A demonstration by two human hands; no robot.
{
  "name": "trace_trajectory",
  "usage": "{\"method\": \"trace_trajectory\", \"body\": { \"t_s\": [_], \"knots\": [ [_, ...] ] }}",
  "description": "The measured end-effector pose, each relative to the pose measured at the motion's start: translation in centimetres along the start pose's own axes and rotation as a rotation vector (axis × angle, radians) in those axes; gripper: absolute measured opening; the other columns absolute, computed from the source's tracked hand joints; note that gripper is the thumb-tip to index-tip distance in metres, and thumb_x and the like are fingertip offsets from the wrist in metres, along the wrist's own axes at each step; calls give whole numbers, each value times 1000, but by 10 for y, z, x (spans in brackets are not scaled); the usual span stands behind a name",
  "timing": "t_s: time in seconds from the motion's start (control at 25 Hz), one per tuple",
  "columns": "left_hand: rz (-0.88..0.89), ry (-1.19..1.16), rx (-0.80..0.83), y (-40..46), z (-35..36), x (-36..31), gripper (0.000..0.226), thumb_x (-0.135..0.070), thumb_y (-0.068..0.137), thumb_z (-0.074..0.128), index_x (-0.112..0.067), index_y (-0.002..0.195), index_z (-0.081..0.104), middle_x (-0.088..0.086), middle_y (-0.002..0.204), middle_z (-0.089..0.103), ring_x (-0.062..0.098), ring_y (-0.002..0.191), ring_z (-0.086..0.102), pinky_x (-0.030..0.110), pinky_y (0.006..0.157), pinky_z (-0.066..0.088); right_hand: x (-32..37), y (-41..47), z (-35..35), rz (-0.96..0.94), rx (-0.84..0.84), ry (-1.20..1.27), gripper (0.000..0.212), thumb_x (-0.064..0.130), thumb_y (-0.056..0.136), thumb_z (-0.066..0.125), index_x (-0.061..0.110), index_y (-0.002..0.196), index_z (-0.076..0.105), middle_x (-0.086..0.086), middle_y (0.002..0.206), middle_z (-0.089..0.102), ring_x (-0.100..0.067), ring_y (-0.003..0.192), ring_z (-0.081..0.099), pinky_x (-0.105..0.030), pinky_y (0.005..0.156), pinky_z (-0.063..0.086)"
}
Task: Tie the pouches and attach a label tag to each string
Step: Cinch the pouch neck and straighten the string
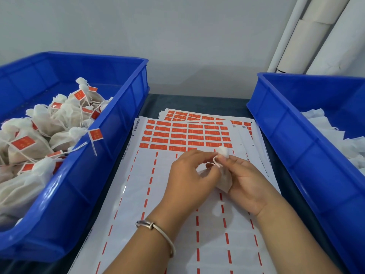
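A small white pouch [224, 178] is held above the label sheet [177, 194] in the middle of the table. My right hand [248, 186] grips its body, with the gathered top sticking up past the fingers. My left hand [189, 180] pinches the pouch's white string [216, 162] at the neck, where a small loop shows. Rows of orange label tags [185, 135] remain on the far part of the sheet; the near part is peeled.
A blue bin [110, 147] on the left holds several tied pouches with orange tags. A second blue bin [296, 139] on the right holds white untied pouches. More label sheets lie under the top one. White rolls lean against the wall at the back right.
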State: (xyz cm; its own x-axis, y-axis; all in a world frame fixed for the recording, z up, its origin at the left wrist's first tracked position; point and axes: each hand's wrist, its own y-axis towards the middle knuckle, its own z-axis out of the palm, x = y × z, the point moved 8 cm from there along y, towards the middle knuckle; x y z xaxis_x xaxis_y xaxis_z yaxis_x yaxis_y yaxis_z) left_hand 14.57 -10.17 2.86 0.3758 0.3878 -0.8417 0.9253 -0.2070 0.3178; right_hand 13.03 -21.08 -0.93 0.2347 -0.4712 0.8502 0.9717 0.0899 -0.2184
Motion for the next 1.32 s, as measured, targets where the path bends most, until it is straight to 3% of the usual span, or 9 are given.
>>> {"method": "trace_trajectory", "body": {
  "t_s": [0.16, 0.4, 0.56, 0.64, 0.8, 0.92, 1.04, 1.2, 1.32],
  "knots": [
    [-21, 38, -27, 4, -3, 3, 27, -38, 81, 66, -33, 108, 69, -38, 82, 49, -16, 80, 52, 3, 69, 37, 0, 0, -2, 1, -35, -40, 25, 26, 79, 59, 24, 98, 75, -6, 114, 69, -21, 108, 65, -35, 87, 55],
    [33, 36, -73, 4, -9, -1, 20, -30, 82, 66, -29, 101, 73, -42, 76, 46, -26, 84, 47, -6, 68, 35, -1, -1, -6, -3, -100, -117, 30, 30, 71, 64, 23, 98, 76, -7, 114, 69, -26, 113, 61, -42, 96, 50],
    [-54, 76, -130, 7, -18, 7, 6, -35, 82, 66, -37, 87, 67, -38, 70, 46, -28, 82, 44, -6, 60, 35, 1, -2, -6, -3, -124, -176, 18, 21, 82, 63, 26, 95, 76, -5, 96, 68, -16, 79, 61, -32, 80, 54],
    [-94, 107, -140, 8, -20, 9, 12, -35, 83, 65, -42, 79, 56, -34, 69, 47, -27, 82, 43, -2, 53, 36, -1, -2, -2, 22, -89, -210, 21, 12, 89, 59, 22, 103, 70, -1, 81, 64, -11, 66, 59, -28, 69, 53],
    [-142, 139, -180, 8, -26, 10, 24, -34, 86, 62, -44, 70, 47, -27, 71, 49, -12, 74, 51, 4, 53, 32, -5, -3, 3, 61, -4, -281, 28, 3, 89, 56, 18, 111, 61, 4, 68, 61, -10, 60, 59, -28, 68, 53],
    [-211, 94, -305, 8, -41, 15, 25, -34, 87, 59, -41, 68, 46, -24, 72, 50, -12, 78, 50, 4, 49, 35, -7, -3, 8, 87, 85, -287, 33, -3, 81, 57, 16, 108, 58, 0, 62, 58, -11, 57, 56, -31, 71, 52],
    [-185, 44, -370, 4, -45, 10, 25, -31, 86, 60, -41, 67, 47, -23, 72, 51, -18, 82, 46, -2, 55, 37, -7, -8, 15, 81, 193, -368, 41, 9, 70, 56, 19, 110, 59, 2, 58, 56, -12, 56, 55, -31, 73, 52],
    [-191, -30, -322, 0, -42, 7, 22, -34, 84, 62, -43, 67, 49, -24, 71, 54, -20, 81, 47, 5, 52, 38, -4, -15, 20, 61, 255, -351, 31, 38, 89, 47, 22, 106, 67, -3, 56, 50, -18, 57, 50, -40, 81, 49],
    [-227, -81, -272, -2, -39, 4, 19, -36, 83, 62, -43, 69, 52, -24, 74, 57, -8, 78, 54, 6, 56, 35, 1, -19, 23, 31, 239, -388, 30, 37, 95, 40, 22, 96, 66, -5, 54, 49, -20, 57, 53, -48, 89, 49]
  ]
}}
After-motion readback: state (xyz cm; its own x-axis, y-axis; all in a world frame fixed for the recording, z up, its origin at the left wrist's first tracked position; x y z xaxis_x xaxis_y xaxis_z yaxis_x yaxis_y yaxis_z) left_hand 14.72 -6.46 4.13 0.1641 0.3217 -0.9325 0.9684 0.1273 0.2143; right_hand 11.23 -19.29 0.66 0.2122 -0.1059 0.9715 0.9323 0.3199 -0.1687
